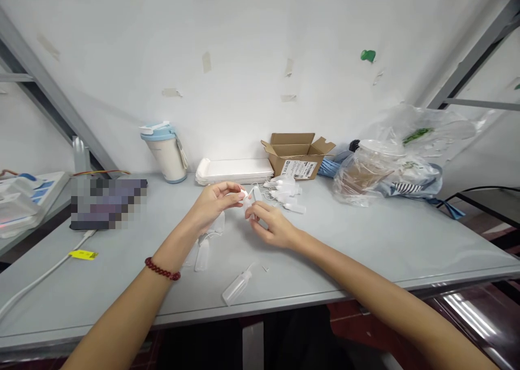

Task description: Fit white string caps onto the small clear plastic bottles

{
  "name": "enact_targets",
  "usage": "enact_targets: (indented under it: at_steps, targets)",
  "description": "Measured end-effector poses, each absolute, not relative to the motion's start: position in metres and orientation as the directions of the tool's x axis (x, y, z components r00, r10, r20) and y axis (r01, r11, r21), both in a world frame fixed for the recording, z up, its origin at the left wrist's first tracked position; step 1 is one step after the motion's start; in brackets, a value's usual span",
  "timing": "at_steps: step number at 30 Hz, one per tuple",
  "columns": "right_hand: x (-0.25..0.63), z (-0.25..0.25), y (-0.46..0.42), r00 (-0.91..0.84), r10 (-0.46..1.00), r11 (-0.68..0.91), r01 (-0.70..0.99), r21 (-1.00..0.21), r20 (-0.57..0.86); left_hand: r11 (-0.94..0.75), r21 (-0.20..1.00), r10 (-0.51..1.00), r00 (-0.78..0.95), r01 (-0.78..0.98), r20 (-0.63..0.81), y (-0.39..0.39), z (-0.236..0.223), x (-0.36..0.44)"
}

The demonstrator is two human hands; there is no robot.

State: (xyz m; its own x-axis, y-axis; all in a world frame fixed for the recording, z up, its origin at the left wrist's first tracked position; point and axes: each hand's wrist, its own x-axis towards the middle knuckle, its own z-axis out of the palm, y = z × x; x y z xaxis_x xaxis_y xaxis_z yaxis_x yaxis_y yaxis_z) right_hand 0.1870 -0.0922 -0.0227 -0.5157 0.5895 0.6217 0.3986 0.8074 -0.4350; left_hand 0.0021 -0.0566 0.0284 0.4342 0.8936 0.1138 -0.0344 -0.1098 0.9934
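Observation:
Just above the middle of the table, my left hand (214, 201) pinches a small white cap (244, 194) between thumb and fingertips. Close beside it, my right hand (271, 224) has its fingers closed around a small translucent squeeze bottle (247, 206), partly hidden by the fingers. Whether cap and bottle touch is too small to tell. Beyond my right hand lies a pile of similar bottles (286, 191) with white caps. More bottles (202, 255) lie by my left wrist. Nearer the front edge, one bottle (236, 289) rests on its side, with a tiny clear piece (265, 268) beside it.
Along the wall stand a cream cup with a blue lid (164, 153), a stack of white trays (235, 170) and an open cardboard box (298, 157). Plastic bags (369, 172) lie at right. At left are a blurred dark device (109, 205) and a white cable (52, 268).

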Motion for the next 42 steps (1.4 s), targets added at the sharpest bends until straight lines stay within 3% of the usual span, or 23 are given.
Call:
enact_targets:
  at_steps: [9, 16, 22, 32, 42]
  targets:
    - [0.189, -0.016, -0.094, -0.426, 0.652, 0.753, 0.462, -0.469, 0.627, -0.189, 0.981, 0.903, 0.401, 0.050, 0.154, -0.058, 0.032, 0.001]
    - [0.191, -0.021, -0.088, -0.282, 0.742, 0.655, 0.500, -0.566, 0.609, -0.207, 0.976, 0.916, 0.365, 0.069, 0.169, -0.059, 0.034, 0.001]
    - [0.191, -0.024, -0.083, -0.293, 0.700, 0.683, 0.539, -0.493, 0.651, -0.244, 0.967, 0.905, 0.374, 0.067, 0.203, -0.062, 0.037, 0.004]
    - [0.192, -0.023, -0.083, -0.268, 0.733, 0.658, 0.515, -0.550, 0.626, -0.296, 0.950, 0.877, 0.421, 0.099, 0.230, -0.059, 0.028, 0.005]
    - [0.192, -0.018, -0.086, -0.247, 0.754, 0.641, 0.483, -0.597, 0.609, -0.227, 0.969, 0.914, 0.365, 0.099, 0.177, -0.060, 0.032, 0.005]
